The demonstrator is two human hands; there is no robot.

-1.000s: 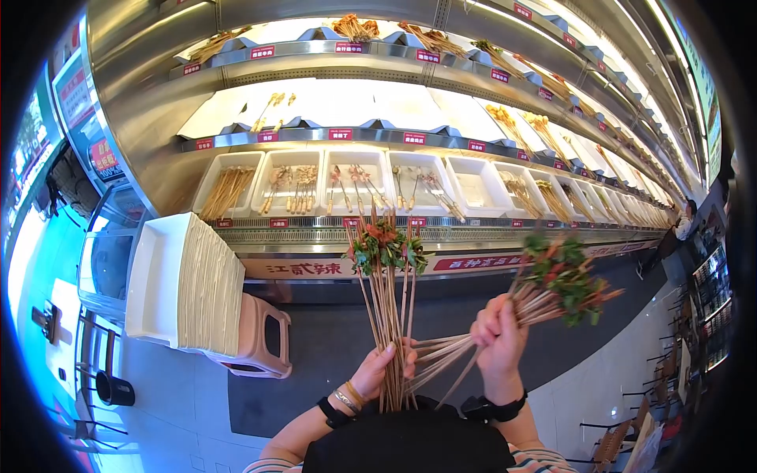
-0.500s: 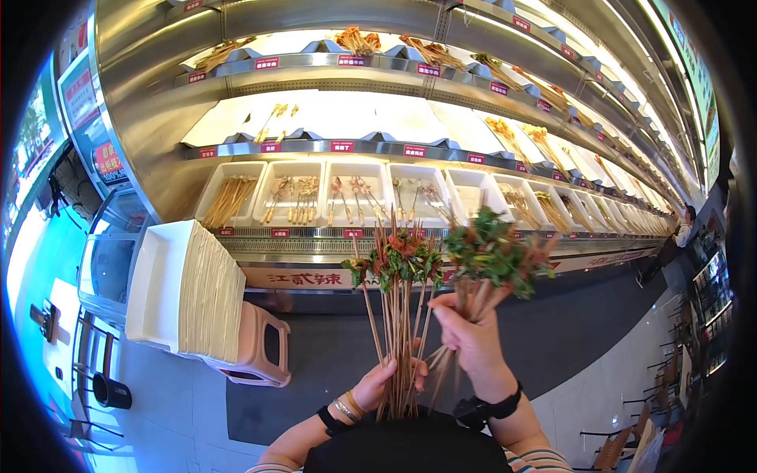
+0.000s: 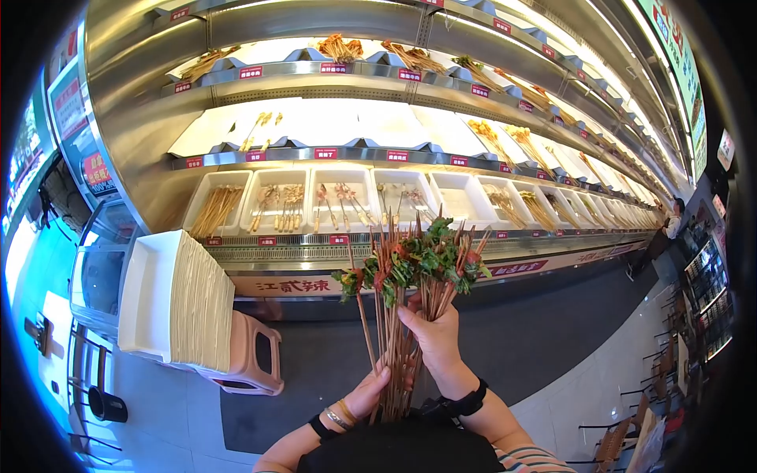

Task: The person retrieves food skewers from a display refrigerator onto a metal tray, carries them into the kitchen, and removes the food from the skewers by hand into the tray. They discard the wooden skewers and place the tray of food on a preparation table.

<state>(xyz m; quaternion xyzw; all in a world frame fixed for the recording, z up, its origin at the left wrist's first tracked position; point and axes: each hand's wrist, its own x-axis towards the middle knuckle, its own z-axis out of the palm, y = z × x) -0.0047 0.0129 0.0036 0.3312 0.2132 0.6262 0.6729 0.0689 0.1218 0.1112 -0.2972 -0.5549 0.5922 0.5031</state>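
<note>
My left hand (image 3: 369,392) is closed low around the sticks of a bundle of skewers (image 3: 386,315), which stands upright in front of me. Higher up and to the right, my right hand (image 3: 434,335) grips a second bunch of skewers (image 3: 447,264) just under its tops. Green leaves and red pieces cover the upper ends of both bunches, and these tops touch side by side. The lower sticks of the two bunches overlap between my hands.
Ahead is a lit shelf unit with white trays of skewers (image 3: 276,202). Stacked white trays (image 3: 185,299) rest on a pink stool (image 3: 256,355) at the left. A person (image 3: 670,225) is at the far right, near chairs (image 3: 666,370).
My right hand has moved left from the right side, bringing its bunch upright against the one in my left hand. The left hand keeps its hold low on the sticks.
</note>
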